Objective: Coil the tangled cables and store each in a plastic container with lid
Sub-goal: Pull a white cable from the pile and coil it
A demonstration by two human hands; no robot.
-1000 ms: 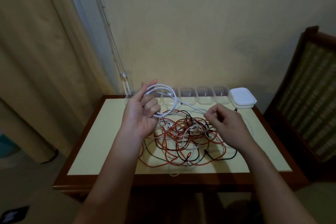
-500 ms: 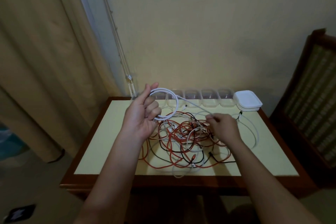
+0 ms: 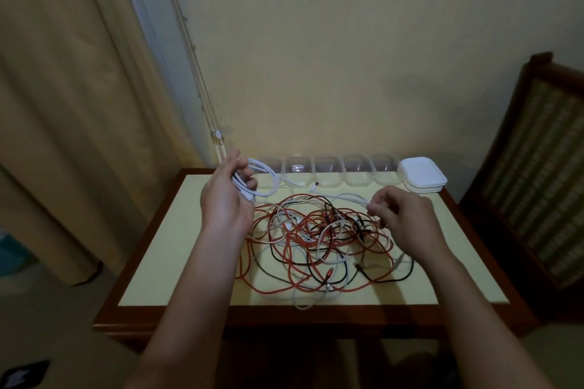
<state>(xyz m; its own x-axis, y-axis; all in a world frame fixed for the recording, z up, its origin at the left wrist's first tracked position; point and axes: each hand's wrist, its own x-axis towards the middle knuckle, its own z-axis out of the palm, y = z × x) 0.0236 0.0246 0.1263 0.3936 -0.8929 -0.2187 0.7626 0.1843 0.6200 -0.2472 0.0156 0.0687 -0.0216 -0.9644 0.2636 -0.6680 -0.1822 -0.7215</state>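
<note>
White cable (image 3: 264, 171): a few loops gathered in my left fingers (image 3: 250, 183), which are curled round the bundle and hold it up over the far left corner of the surface (image 3: 164, 246). A free run trails from the loops along the far edge, and a plug end (image 3: 316, 184) lies there just in front of the clear containers (image 3: 328, 172). My right fingers (image 3: 380, 207) are bent in and pinch a white strand above the right side of the tangle (image 3: 316, 240); can't tell whether it's the same cable as the coil. The tangle sits mid-surface and reaches the near edge, with red, black and white leads crossed over one another. Containers stand in a row along the far edge, open, with the stacked lids (image 3: 422, 175) at the far right corner. Handling, my guess: the cable is light, limp and smooth-jacketed. It will slide through a loose pinch, and the loops will spring apart if the grip eases, so clamp all the loops at one spot. Plugs are the stiff, snag-prone bits and would likely catch on the red loops if dragged. Best hold is on the jacket close to where it leaves the knot, feeding slack in short lengths and lifting over crossings rather than yanking.
</note>
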